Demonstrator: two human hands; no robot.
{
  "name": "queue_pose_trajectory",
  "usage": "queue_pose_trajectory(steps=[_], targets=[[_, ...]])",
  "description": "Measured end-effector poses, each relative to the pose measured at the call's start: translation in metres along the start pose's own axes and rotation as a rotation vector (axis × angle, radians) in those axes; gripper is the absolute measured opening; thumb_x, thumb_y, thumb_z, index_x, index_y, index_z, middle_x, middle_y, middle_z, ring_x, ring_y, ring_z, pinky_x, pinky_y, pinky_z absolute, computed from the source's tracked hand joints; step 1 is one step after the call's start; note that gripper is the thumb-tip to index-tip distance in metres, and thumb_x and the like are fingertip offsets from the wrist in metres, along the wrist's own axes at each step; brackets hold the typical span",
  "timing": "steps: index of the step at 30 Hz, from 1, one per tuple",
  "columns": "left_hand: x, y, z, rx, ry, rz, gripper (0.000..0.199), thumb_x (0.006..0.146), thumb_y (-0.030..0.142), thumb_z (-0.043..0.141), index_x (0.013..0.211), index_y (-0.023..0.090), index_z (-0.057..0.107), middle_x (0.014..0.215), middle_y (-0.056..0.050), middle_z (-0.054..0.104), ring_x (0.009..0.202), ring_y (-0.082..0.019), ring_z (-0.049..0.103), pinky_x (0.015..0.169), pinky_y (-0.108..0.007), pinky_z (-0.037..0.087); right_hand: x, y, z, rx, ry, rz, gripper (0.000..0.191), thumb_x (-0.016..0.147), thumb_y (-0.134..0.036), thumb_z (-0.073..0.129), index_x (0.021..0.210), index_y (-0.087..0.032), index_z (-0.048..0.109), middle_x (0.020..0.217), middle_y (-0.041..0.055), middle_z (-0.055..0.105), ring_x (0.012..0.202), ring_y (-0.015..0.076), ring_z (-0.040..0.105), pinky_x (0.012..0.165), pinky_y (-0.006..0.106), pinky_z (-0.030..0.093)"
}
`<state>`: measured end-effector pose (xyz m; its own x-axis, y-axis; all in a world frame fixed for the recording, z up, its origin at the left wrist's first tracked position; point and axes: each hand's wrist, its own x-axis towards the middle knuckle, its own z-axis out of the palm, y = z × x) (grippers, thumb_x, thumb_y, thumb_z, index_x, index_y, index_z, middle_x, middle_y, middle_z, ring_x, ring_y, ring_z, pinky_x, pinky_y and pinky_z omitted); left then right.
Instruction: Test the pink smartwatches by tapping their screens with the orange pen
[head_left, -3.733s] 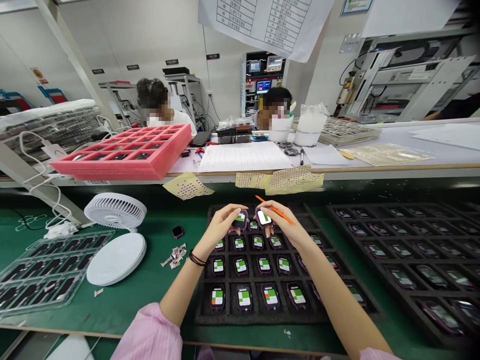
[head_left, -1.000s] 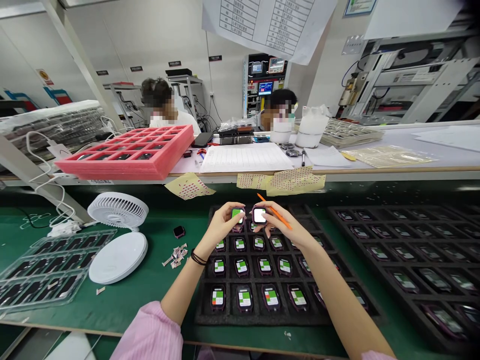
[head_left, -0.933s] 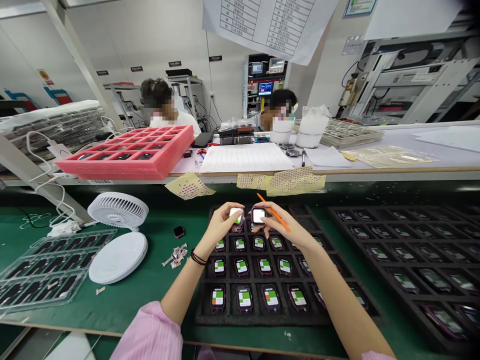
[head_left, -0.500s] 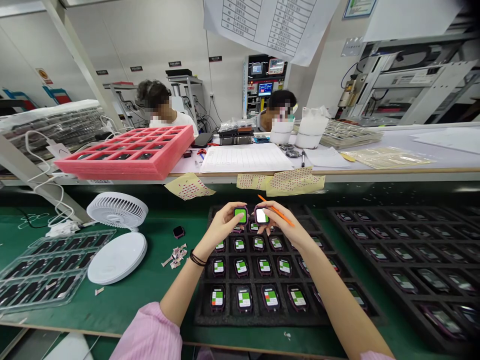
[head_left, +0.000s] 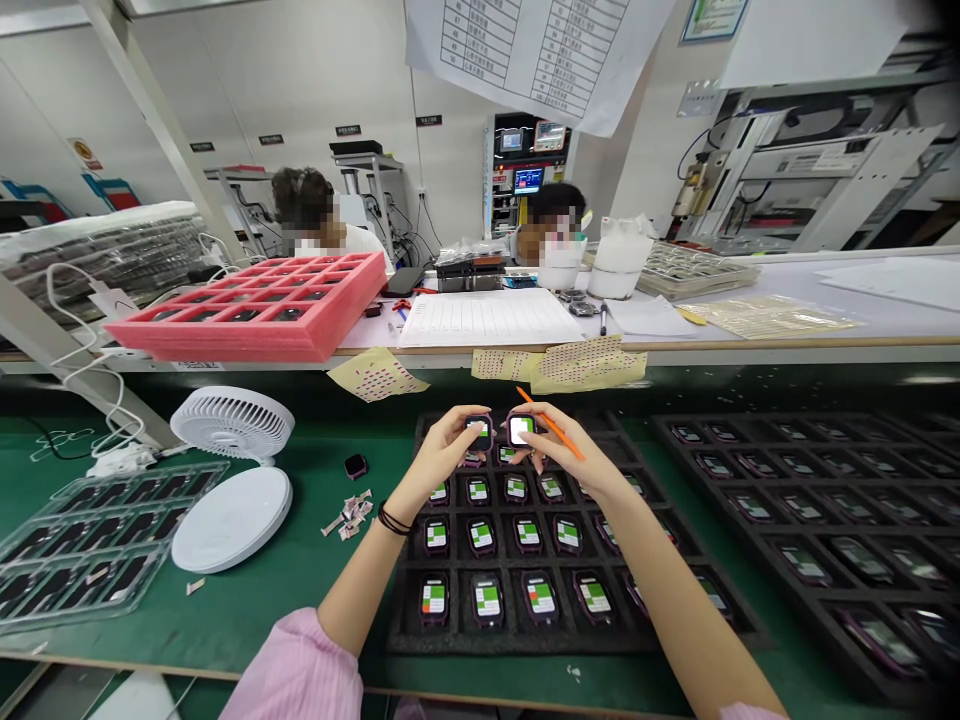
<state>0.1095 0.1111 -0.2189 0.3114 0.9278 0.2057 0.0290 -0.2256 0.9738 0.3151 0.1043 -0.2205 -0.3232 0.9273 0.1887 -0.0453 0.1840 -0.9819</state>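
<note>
Over the far part of a black foam tray [head_left: 517,638], my two hands each grip a smartwatch, side by side. My left hand [head_left: 446,445] is closed on one smartwatch [head_left: 478,436], its thumb on the lit screen. In my right hand [head_left: 562,447] is the other smartwatch [head_left: 519,426], whose screen is mostly white with some green; the thumb touches it. An orange pen-like stick [head_left: 551,424] is also tucked in the right hand. Several smartwatches with green and white screens, such as one smartwatch [head_left: 487,597], lie in the tray's compartments below.
A second black tray [head_left: 757,580] of watches lies at right. To the left are a white fan [head_left: 232,515], a loose watch [head_left: 355,466], small scraps [head_left: 349,514] and clear trays [head_left: 97,545]. A shelf ahead bears a pink foam tray [head_left: 300,335] and papers. Two people sit beyond.
The left watch's screen has gone from mostly green to a dark screen with a white and green block. Both hands remain in nearly the same place.
</note>
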Motion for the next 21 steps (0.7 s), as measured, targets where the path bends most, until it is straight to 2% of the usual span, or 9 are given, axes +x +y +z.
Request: queue_pose_trajectory(steps=[3, 6, 12, 16, 21], targets=[[0.0, 0.001, -0.001, 0.001, 0.004, -0.003, 0.041, 0.085, 0.045, 0.056, 0.114, 0.016, 0.058, 0.084, -0.002, 0.057, 0.057, -0.006, 0.044, 0.044, -0.016, 0.033, -0.001, 0.0, 0.0, 0.001, -0.035, -0.013, 0.036, 0.078, -0.031, 0.069, 0.11, -0.025, 0.053, 0.112, 0.0066, 0.058, 0.073, 0.0184, 0.071, 0.045, 0.023, 0.051], [0.0, 0.001, -0.001, 0.0, 0.005, -0.011, 0.042, 0.085, 0.045, 0.057, 0.115, 0.016, 0.058, 0.084, -0.002, 0.057, 0.057, -0.007, 0.047, 0.043, -0.017, 0.033, 0.0, 0.002, -0.001, 0.008, -0.034, -0.02, 0.038, 0.076, -0.029, 0.071, 0.109, -0.025, 0.054, 0.109, 0.0061, 0.058, 0.071, 0.0181, 0.071, 0.045, 0.023, 0.05], [0.0, 0.002, 0.0, -0.01, 0.01, -0.01, 0.041, 0.084, 0.045, 0.058, 0.113, 0.016, 0.058, 0.083, -0.002, 0.057, 0.056, -0.006, 0.046, 0.044, -0.017, 0.036, 0.002, 0.003, -0.002, 0.034, 0.087, 0.003, 0.03, 0.078, -0.037, 0.069, 0.101, -0.021, 0.059, 0.091, 0.0046, 0.066, 0.052, 0.0143, 0.066, 0.04, 0.023, 0.046], [0.0, 0.002, 0.001, -0.021, 0.004, -0.013, 0.04, 0.084, 0.044, 0.058, 0.112, 0.016, 0.058, 0.083, -0.001, 0.057, 0.056, -0.006, 0.046, 0.045, -0.017, 0.039, 0.001, -0.001, 0.0, 0.062, 0.161, 0.019, 0.026, 0.079, -0.041, 0.067, 0.093, -0.02, 0.061, 0.079, 0.0022, 0.067, 0.042, 0.0101, 0.057, 0.037, 0.022, 0.041], [0.0, 0.002, 0.001, -0.023, 0.0, -0.02, 0.04, 0.083, 0.044, 0.058, 0.112, 0.016, 0.058, 0.081, -0.001, 0.056, 0.055, -0.006, 0.046, 0.045, -0.017, 0.039, -0.001, -0.007, 0.003, 0.087, 0.226, 0.027, 0.026, 0.076, -0.042, 0.07, 0.081, -0.019, 0.062, 0.071, 0.0016, 0.065, 0.05, 0.0112, 0.054, 0.035, 0.02, 0.04]])
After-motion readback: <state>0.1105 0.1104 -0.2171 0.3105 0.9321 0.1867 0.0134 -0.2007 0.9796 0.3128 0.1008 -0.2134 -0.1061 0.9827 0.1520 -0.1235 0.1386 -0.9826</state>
